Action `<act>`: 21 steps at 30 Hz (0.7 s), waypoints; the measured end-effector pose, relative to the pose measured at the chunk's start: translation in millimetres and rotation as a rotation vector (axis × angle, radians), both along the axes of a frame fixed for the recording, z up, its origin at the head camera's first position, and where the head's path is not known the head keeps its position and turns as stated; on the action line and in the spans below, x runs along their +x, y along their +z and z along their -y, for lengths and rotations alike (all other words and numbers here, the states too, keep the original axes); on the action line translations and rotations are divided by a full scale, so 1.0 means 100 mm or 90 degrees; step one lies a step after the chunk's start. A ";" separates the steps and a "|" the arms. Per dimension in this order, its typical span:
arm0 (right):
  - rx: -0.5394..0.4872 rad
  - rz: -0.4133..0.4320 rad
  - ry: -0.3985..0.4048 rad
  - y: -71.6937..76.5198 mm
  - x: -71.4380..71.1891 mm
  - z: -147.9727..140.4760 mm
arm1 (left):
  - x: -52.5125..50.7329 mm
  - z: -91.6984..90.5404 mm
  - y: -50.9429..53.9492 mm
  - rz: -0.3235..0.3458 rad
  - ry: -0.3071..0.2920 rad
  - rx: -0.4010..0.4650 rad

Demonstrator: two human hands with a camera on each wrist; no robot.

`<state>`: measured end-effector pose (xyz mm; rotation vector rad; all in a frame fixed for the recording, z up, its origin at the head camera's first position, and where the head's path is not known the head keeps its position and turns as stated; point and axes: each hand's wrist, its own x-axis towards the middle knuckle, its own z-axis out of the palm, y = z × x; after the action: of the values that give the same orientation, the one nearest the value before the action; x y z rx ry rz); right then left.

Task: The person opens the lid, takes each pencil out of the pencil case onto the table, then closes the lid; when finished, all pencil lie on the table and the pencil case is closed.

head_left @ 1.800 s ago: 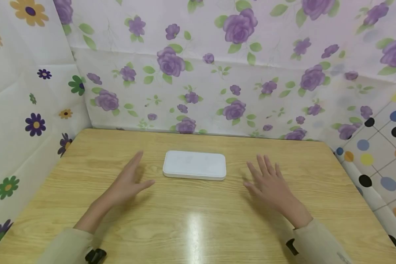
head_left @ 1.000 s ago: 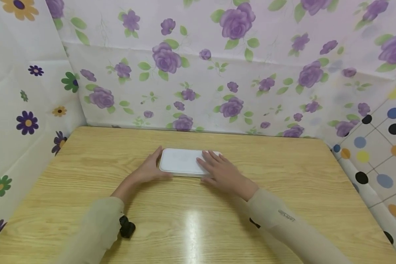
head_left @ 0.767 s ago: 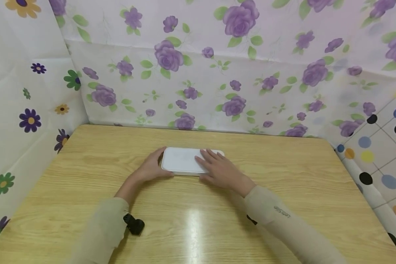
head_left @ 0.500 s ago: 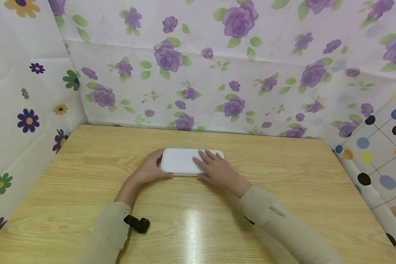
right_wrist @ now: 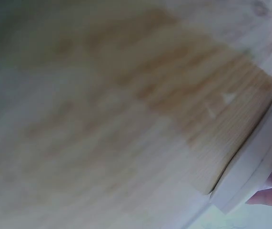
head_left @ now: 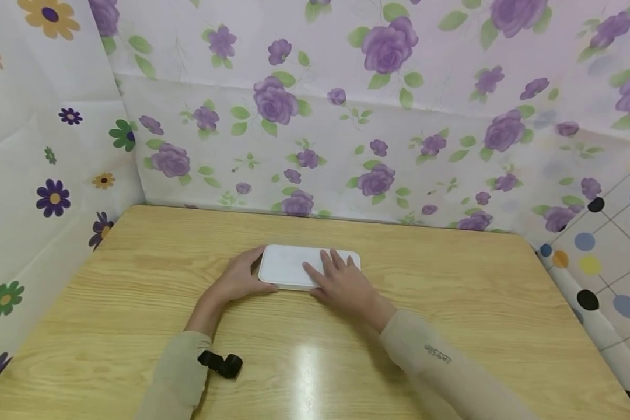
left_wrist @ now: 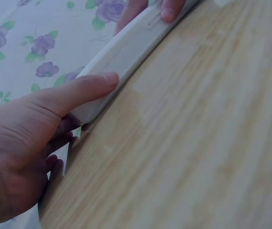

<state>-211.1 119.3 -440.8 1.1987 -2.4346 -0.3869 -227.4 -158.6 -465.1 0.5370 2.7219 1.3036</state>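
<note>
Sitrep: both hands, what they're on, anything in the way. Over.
Left hand gripping left end of flat white round-cornered box. Right hand spread on its right half. Box flat on light wood-grained table. No obstruction seen.

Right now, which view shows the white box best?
The head view: most of the white box shows from above, the right hand covering part. The left wrist view shows its side, partly behind the left hand; the right wrist view, a cut-off part.
</note>
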 end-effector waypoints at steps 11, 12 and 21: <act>0.118 -0.105 0.026 -0.02 -0.02 0.10 | 0.02 0.00 0.00 -0.014 0.013 -0.001; 0.127 -0.113 0.026 -0.02 -0.02 0.09 | 0.02 0.00 -0.01 -0.018 0.011 -0.003; 0.160 -0.105 0.053 -0.05 -0.01 0.09 | 0.01 -0.01 -0.04 -0.012 -0.006 0.033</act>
<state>-212.1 110.3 -445.5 1.3091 -2.2361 -0.7541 -226.9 -157.7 -468.9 0.5695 2.7041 1.3768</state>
